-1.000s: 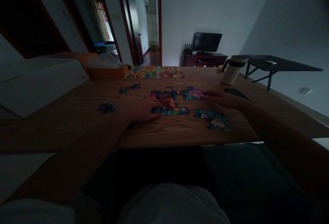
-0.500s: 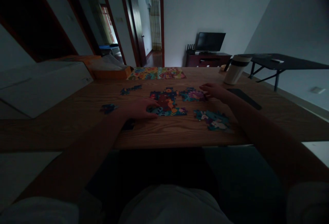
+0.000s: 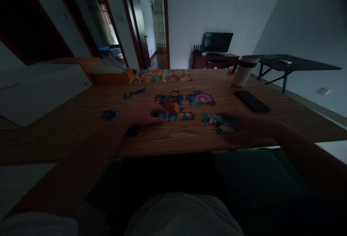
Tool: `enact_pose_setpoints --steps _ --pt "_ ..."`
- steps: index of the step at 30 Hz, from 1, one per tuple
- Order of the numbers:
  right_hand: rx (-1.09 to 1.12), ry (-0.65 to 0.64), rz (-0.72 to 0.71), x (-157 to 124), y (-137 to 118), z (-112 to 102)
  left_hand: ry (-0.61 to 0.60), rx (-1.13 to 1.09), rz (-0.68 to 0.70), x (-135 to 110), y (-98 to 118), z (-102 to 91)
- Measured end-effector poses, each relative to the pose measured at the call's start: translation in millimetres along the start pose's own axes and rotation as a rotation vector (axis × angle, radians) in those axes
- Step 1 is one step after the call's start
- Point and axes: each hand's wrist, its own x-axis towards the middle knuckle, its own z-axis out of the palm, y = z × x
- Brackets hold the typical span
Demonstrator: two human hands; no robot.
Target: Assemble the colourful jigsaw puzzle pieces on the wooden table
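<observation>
My left hand (image 3: 145, 114) rests at the left edge of the middle jigsaw puzzle section (image 3: 173, 106), thumb and fingers apart around its corner. This joined section shows a brown shape and orange figures on teal. On the right, my right hand (image 3: 242, 123) reaches over a section with white rabbits (image 3: 223, 124), fingers spread along its far and right sides and partly blurred. A section with a pink-purple shape (image 3: 202, 98) lies at the middle section's upper right. Small joined pieces (image 3: 134, 93) lie farther back, and more pieces (image 3: 110, 114) are beside my left wrist.
A colourful printed sheet (image 3: 162, 76) lies at the table's far edge. An orange box (image 3: 110, 77) and a white box (image 3: 54, 88) stand at the left. A dark phone (image 3: 252, 101) and a pale cup (image 3: 244, 73) are on the right. A dark piece (image 3: 132, 131) lies below my left hand.
My right hand has left the pink-purple section and come nearer, down onto the rabbit section. My left hand stays at the middle section. The view has shifted slightly.
</observation>
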Motion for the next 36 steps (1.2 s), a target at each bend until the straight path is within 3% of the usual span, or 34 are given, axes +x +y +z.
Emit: enact_pose_setpoints --steps 6,20,36 --pt "0.009 -0.017 0.060 -3.9 6.3 -1.0 0.116 -0.009 0.010 4.6 3.2 3.7" --pt "0.071 0.061 -0.103 32.1 10.6 -3.2 0.053 0.035 -0.029 0.3 11.1 -0.6" --pt "0.116 0.079 -0.092 47.2 15.3 -4.1 0.053 -0.002 -0.006 0.8 11.4 0.0"
